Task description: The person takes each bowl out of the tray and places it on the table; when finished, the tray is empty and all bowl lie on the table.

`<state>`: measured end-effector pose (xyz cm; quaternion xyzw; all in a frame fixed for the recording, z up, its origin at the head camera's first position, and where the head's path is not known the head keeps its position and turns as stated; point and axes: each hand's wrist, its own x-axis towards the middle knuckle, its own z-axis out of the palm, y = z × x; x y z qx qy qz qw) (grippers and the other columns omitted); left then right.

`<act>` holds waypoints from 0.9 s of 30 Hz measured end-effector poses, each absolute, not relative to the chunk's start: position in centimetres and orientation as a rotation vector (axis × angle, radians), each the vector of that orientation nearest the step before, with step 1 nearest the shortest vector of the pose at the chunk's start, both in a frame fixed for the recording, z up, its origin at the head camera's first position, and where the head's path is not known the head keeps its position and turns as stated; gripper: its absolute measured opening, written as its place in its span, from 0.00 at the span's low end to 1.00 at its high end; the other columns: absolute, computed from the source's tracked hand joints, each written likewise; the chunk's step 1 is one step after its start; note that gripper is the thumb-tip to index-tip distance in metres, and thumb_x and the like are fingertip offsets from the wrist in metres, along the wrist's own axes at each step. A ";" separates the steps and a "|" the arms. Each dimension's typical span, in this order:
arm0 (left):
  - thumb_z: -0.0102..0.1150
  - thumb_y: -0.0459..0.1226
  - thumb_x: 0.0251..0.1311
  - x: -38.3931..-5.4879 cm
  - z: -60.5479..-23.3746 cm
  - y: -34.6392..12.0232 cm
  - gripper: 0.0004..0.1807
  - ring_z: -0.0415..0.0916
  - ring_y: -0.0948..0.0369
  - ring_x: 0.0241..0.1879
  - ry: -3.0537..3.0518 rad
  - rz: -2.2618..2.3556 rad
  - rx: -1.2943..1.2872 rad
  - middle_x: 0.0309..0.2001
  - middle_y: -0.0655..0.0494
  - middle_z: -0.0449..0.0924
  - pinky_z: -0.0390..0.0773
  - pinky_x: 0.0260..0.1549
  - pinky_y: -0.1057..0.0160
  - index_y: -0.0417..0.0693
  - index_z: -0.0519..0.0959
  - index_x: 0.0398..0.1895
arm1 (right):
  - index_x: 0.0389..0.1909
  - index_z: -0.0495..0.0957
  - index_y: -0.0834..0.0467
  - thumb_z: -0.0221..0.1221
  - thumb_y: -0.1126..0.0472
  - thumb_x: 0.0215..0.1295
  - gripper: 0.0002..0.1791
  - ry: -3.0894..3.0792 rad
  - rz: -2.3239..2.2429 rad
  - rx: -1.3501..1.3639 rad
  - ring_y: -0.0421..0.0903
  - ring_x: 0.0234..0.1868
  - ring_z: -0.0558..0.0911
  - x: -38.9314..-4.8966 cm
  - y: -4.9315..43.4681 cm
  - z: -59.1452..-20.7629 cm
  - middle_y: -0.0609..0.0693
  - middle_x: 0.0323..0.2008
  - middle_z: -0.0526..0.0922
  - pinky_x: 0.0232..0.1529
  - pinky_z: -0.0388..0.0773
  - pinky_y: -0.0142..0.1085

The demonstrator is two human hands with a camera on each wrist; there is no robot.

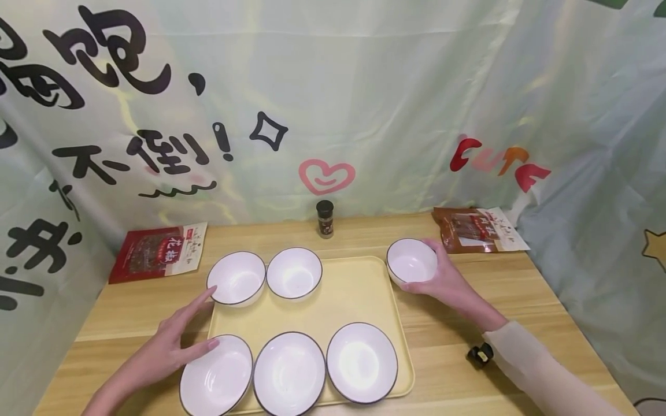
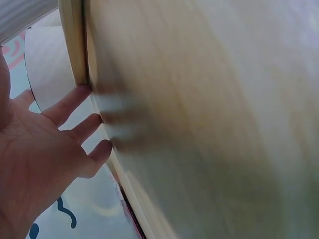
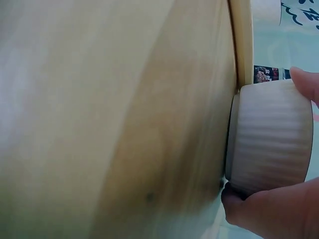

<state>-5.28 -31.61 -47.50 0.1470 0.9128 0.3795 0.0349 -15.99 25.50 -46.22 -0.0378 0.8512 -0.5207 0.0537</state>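
At the right of the yellow tray point(image 1: 359, 277), my right hand point(image 1: 442, 274) grips a small white bowl point(image 1: 411, 261) with a dark rim by its side. In the right wrist view the ribbed outside of that bowl point(image 3: 271, 134) shows between thumb and fingers, its base at the table. My left hand point(image 1: 169, 346) is spread at the tray's left side, fingers extended. Its fingertips reach the back left bowl point(image 1: 238, 278), and its thumb lies over the rim of the front left bowl point(image 1: 218, 375). Another bowl point(image 1: 294, 273) sits beside the back left one.
Along the tray's front stand a middle bowl point(image 1: 289, 372) and a right bowl point(image 1: 362, 363). Behind the tray is a black-capped spice jar point(image 1: 325, 221). Spice packets lie at the back left point(image 1: 158, 251) and back right point(image 1: 478, 230). A small black object point(image 1: 480, 355) lies near my right sleeve.
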 end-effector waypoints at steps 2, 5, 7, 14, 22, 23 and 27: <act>0.78 0.45 0.66 -5.3 -47.5 -31.6 0.56 0.59 0.29 0.76 2.809 1.168 0.461 0.76 0.35 0.71 0.55 0.60 0.13 0.68 0.52 0.90 | 0.86 0.47 0.58 0.85 0.57 0.53 0.69 2.580 -1.580 -0.105 0.70 0.68 0.74 -16.0 25.4 -46.3 0.70 0.76 0.61 0.65 0.75 0.59; 0.78 0.45 0.67 -5.2 -47.5 -31.6 0.56 0.58 0.29 0.76 2.811 1.168 0.470 0.75 0.35 0.71 0.55 0.60 0.13 0.67 0.52 0.90 | 0.87 0.45 0.57 0.85 0.57 0.54 0.70 2.570 -1.573 -0.089 0.70 0.68 0.73 -16.0 25.3 -46.3 0.71 0.77 0.60 0.65 0.74 0.59; 0.78 0.45 0.67 -5.3 -47.4 -31.6 0.56 0.58 0.29 0.76 2.813 1.164 0.467 0.75 0.34 0.71 0.55 0.59 0.13 0.68 0.52 0.90 | 0.87 0.44 0.56 0.85 0.57 0.54 0.70 2.561 -1.575 -0.077 0.70 0.69 0.73 -16.0 25.3 -46.3 0.71 0.77 0.60 0.66 0.73 0.60; 0.78 0.45 0.66 -5.4 -47.5 -31.5 0.56 0.58 0.29 0.76 2.813 1.147 0.481 0.75 0.34 0.72 0.56 0.59 0.13 0.68 0.52 0.90 | 0.88 0.38 0.56 0.83 0.57 0.55 0.72 2.522 -1.590 -0.072 0.70 0.72 0.69 -16.0 25.5 -46.2 0.72 0.79 0.54 0.69 0.69 0.62; 0.78 0.46 0.67 -5.4 -47.9 -31.5 0.56 0.58 0.29 0.77 2.806 1.142 0.472 0.76 0.35 0.71 0.56 0.59 0.13 0.69 0.52 0.90 | 0.88 0.32 0.55 0.82 0.52 0.60 0.74 2.538 -1.561 -0.096 0.67 0.80 0.58 -15.4 26.0 -45.7 0.66 0.85 0.44 0.75 0.59 0.65; 0.78 0.47 0.67 -5.4 -47.9 -31.5 0.56 0.58 0.29 0.77 2.807 1.138 0.468 0.76 0.35 0.71 0.56 0.59 0.13 0.69 0.52 0.90 | 0.88 0.32 0.55 0.82 0.52 0.60 0.74 2.554 -1.554 -0.103 0.67 0.82 0.54 -15.3 26.0 -45.5 0.65 0.86 0.43 0.76 0.57 0.67; 0.78 0.47 0.67 -5.5 -47.7 -31.6 0.56 0.58 0.28 0.77 2.809 1.119 0.451 0.76 0.35 0.71 0.56 0.59 0.13 0.70 0.51 0.90 | 0.89 0.31 0.52 0.80 0.49 0.62 0.73 2.621 -1.520 -0.102 0.66 0.86 0.41 -14.8 26.0 -44.7 0.61 0.88 0.37 0.77 0.46 0.74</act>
